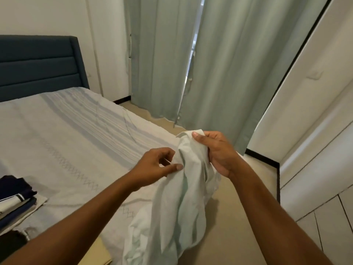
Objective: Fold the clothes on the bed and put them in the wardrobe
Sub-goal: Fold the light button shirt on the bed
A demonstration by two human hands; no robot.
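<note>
Your right hand [215,150] is raised over the right edge of the bed [57,140]. Its thumb and curled fingers pinch the top hem of one crumpled pale mint-white cloth garment [183,197]. The garment hangs down from that grip, and its lower folds bunch against the bed's near right edge, partly over the beige floor [238,217]. Your left hand [158,165] is just to the left of the cloth and a little lower than the right. Its fingers are loosely curled and spread apart from the thumb, and only the thumb tip touches the fabric, so it has hold of nothing. That makes one garment between two hands. On the white textured bedspread, at the bed's near left edge and well apart from your hands, sits one stack of folded clothes [17,196] with a dark navy piece on top; how many pieces it holds cannot be told. A single flat pale yellow folded piece [99,253] lies at the near edge below your left forearm. Behind the bed stand one dark blue padded headboard [38,67] and two pale green curtain panels [229,64], and white panelled doors [315,188] run along the right.
</note>
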